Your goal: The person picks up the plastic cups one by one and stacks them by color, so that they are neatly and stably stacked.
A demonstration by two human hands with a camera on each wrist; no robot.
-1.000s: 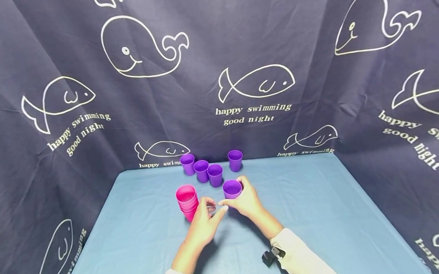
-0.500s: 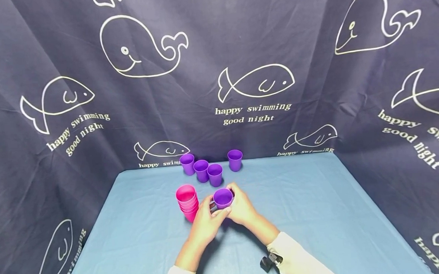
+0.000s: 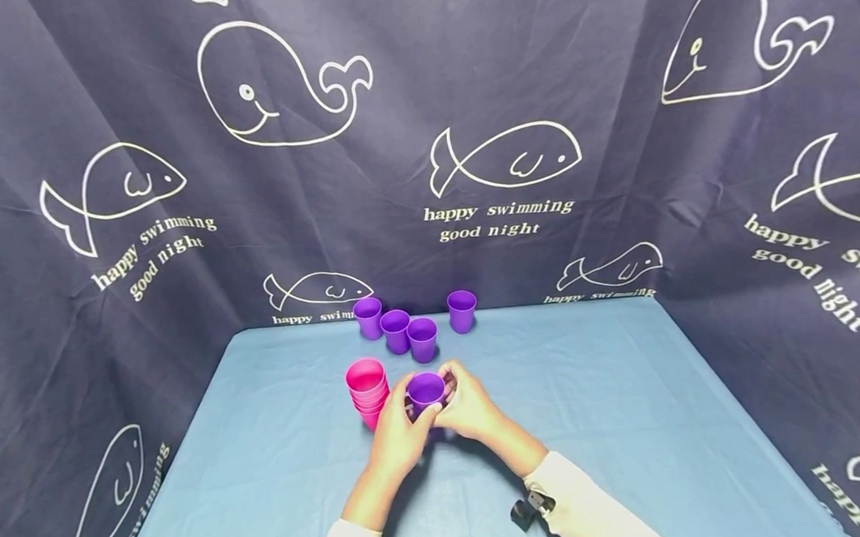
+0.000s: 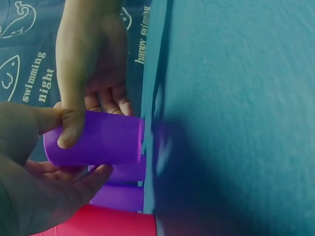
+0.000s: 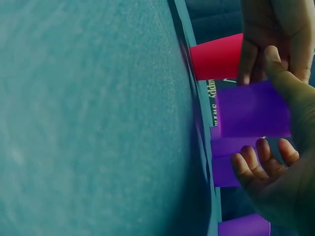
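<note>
A purple cup (image 3: 426,390) stands upright between my two hands, a little in front of the others. My left hand (image 3: 397,432) grips it from the left, thumb at the near side and fingers round its left side. From the right, my right hand (image 3: 469,406) lays its thumb against the near wall of the cup. In the right wrist view, the right fingers (image 5: 266,164) are spread away from the cup wall. A stack of pink cups (image 3: 367,389) stands just left of my left hand. Whether the cup's bottom touches the cloth is hard to tell.
Behind my hands a row of purple cups (image 3: 395,333) stands upright near the table's back edge. One separate purple cup (image 3: 462,312) is to the right of that row. A blue cloth (image 3: 613,421) covers the table, and dark printed curtains (image 3: 614,169) hang around it.
The held purple cup has come leftward and nearer, from the right hand into the left hand's grasp. The right fingers have since loosened from it. The pink stack stays put.
</note>
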